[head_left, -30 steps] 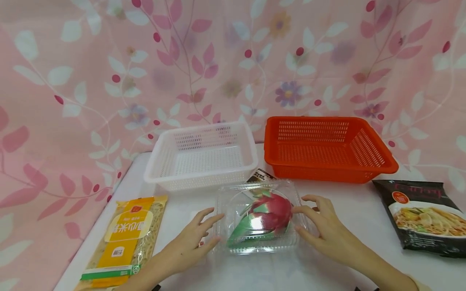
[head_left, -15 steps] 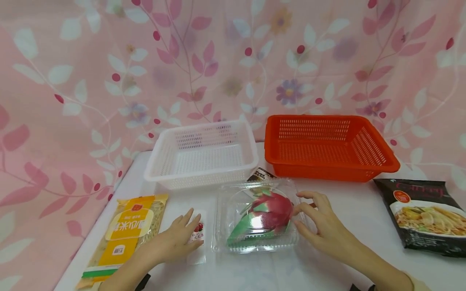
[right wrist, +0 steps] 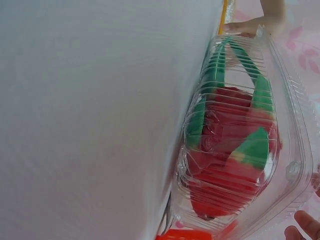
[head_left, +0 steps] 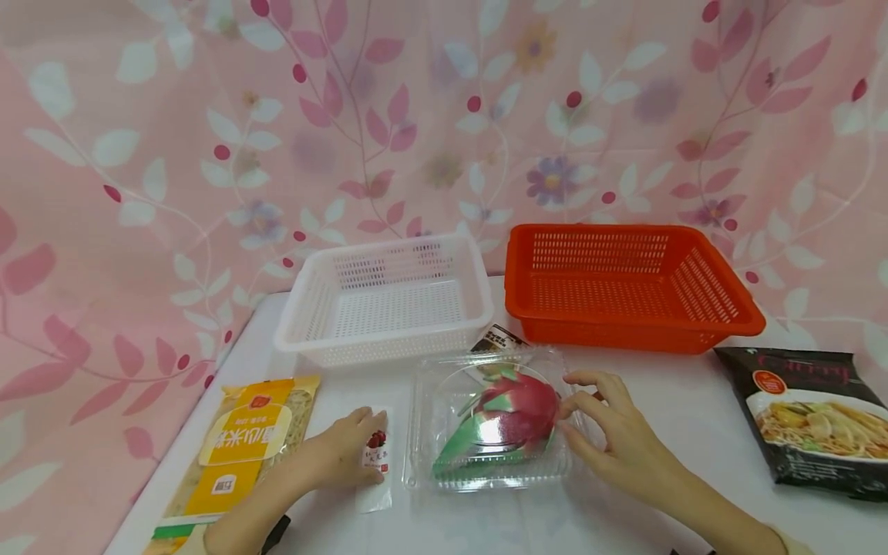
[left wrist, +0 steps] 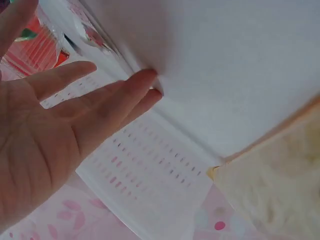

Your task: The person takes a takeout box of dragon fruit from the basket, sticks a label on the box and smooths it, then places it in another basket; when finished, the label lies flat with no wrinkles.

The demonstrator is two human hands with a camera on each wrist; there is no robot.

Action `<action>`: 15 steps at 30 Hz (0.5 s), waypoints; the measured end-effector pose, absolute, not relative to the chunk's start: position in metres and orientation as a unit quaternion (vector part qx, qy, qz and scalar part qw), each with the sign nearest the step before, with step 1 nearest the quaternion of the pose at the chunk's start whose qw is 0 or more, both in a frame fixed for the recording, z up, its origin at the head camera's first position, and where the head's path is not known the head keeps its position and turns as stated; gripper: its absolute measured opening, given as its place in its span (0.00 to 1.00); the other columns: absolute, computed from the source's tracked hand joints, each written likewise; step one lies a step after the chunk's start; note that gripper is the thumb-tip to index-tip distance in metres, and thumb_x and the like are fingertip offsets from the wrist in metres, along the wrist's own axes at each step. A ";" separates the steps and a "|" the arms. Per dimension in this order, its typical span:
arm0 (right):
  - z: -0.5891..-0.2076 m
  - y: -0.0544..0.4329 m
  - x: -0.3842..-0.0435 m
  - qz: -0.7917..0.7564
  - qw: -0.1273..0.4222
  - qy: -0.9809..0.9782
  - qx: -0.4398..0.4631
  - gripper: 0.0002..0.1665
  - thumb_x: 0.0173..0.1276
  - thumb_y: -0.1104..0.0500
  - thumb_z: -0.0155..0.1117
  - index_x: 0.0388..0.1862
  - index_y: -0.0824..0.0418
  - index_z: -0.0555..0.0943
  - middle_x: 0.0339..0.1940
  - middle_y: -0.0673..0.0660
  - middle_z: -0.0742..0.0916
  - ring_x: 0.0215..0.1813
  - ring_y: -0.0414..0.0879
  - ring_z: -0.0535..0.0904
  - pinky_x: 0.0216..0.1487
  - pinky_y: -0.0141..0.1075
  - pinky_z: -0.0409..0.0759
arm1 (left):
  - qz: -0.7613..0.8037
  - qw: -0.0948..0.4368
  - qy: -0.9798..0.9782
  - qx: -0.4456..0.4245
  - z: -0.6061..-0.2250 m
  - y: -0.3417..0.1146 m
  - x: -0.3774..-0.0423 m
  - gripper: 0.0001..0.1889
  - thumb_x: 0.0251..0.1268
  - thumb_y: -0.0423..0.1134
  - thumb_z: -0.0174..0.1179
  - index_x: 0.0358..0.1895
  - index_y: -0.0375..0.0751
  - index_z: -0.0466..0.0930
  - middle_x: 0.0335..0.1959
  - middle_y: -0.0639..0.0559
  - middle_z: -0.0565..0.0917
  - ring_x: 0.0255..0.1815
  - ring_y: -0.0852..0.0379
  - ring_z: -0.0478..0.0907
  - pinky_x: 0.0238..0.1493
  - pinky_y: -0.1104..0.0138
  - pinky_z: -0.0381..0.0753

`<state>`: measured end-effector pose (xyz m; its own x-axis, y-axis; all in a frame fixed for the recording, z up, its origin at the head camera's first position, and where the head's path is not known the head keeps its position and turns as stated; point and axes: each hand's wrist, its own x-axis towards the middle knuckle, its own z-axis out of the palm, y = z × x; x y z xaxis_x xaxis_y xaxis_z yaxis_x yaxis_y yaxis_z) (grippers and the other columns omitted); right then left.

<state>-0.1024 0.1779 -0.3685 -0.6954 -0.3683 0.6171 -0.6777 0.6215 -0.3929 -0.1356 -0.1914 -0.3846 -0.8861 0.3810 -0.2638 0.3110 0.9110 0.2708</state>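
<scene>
A clear plastic clamshell box sits at the table's front middle. A red dragon fruit with green leaf tips, perhaps artificial, is inside it. My right hand is at the box's right side, fingers loosely bent and fingertips right at the rim. In the right wrist view, fingertips show at the lower right edge. My left hand reaches over a small clear packet with a dragon fruit label, left of the box, and partly hides it. Its fingers extend fairly straight in the left wrist view.
A white basket and a red basket stand behind the box. A dark printed label lies between them and the box. Packaged rice noodles lie at left, a black noodle bag at right. A floral curtain hangs behind.
My left hand has left the box's left side and moved left and down onto the small packet. The right hand has stayed by the box, its thumb and fingers slightly closer together.
</scene>
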 end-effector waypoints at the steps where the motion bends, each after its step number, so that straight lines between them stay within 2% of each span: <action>1: -0.369 0.178 -0.102 0.314 0.246 -0.866 0.301 0.17 0.46 0.66 0.68 0.30 0.48 0.75 0.52 0.53 0.74 0.54 0.47 0.65 0.47 0.32 0.65 | 0.112 0.154 0.965 0.180 -0.385 -0.191 -0.136 0.41 0.43 0.46 0.71 0.63 0.37 0.65 0.63 0.36 0.64 0.59 0.34 0.64 0.54 0.44 0.67; 7: -0.370 0.178 -0.102 0.316 0.242 -0.866 0.304 0.17 0.46 0.67 0.69 0.30 0.48 0.76 0.52 0.53 0.74 0.54 0.47 0.65 0.47 0.32 0.65 | 0.097 0.136 0.966 0.196 -0.389 -0.191 -0.138 0.39 0.42 0.45 0.72 0.61 0.39 0.68 0.62 0.40 0.69 0.54 0.38 0.66 0.48 0.47 0.72; 11: -0.370 0.177 -0.102 0.316 0.236 -0.867 0.305 0.17 0.46 0.66 0.69 0.31 0.48 0.76 0.53 0.52 0.73 0.55 0.47 0.64 0.48 0.32 0.65 | 0.113 0.102 0.965 0.212 -0.390 -0.190 -0.137 0.36 0.40 0.39 0.73 0.58 0.36 0.70 0.55 0.39 0.74 0.50 0.37 0.71 0.50 0.47 0.71; 15: -0.369 0.177 -0.102 0.317 0.231 -0.867 0.307 0.18 0.45 0.67 0.69 0.32 0.48 0.76 0.53 0.52 0.73 0.55 0.47 0.64 0.49 0.32 0.65 | 0.123 0.076 0.962 0.230 -0.389 -0.189 -0.134 0.35 0.38 0.35 0.73 0.57 0.35 0.72 0.46 0.43 0.77 0.43 0.44 0.74 0.48 0.52 0.74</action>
